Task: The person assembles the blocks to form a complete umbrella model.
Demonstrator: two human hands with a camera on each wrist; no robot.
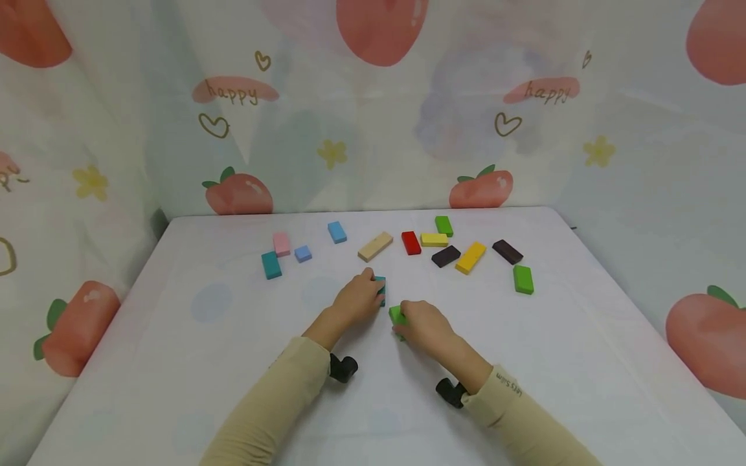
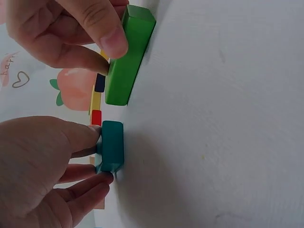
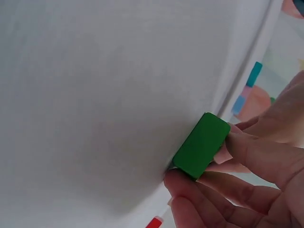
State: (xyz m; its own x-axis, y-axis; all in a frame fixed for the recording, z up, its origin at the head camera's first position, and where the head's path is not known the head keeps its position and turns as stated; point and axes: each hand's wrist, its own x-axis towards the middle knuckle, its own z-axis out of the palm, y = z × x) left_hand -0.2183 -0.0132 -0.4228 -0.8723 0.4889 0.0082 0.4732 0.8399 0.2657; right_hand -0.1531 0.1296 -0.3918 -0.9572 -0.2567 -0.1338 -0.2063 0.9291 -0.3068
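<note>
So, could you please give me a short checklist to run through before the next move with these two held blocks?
1. Left hand grips the teal block: ok, between thumb and fingers.
2. Right hand grips the green block: ok, also between thumb and fingers.
3. Held blocks apart from each other: ok, a gap shows in the left wrist view.
4. Held blocks lined up: not ok, the green one is nearer the person and set at a different angle.
5. Red block behind them untouched: ok, neither hand reaches it.
6. Both held blocks resting flat on the table: cannot tell.
</note>
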